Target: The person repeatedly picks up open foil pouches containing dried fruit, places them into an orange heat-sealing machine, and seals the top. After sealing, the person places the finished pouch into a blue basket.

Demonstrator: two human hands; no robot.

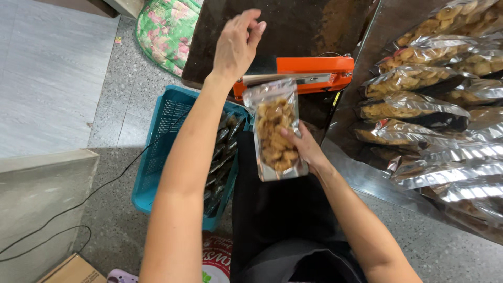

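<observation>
Pouch [275,133] of golden fried snacks, clear-fronted with silver edges, held upright at centre, its top edge tucked into the orange heat sealer [309,73]. Far left: grey tiled floor, a black cable [78,204] trailing across speckled ground, a cardboard box corner [70,271] at the bottom edge. Next, a teal plastic basket [162,136] on the floor, stacked with dark flat pouches [222,157] standing on edge. Above it, a floral cushion [167,26] beside a dark worn tabletop [293,23]. Left hand [237,44] raised over the sealer's left end, fingers [250,26] loosely spread and slightly curled, gripping nothing, clear of the pouch. Right hand [306,149] clasping the pouch from its right side, thumb [290,133] pressed on the clear front, remaining fingers wrapped behind and out of sight, lower right corner of the pouch resting against the palm. Dark clothing across the lap below. Far right, a metal tray [367,178] bearing filled pouches [419,107] laid in overlapping rows, silver backs and clear fronts glinting.
</observation>
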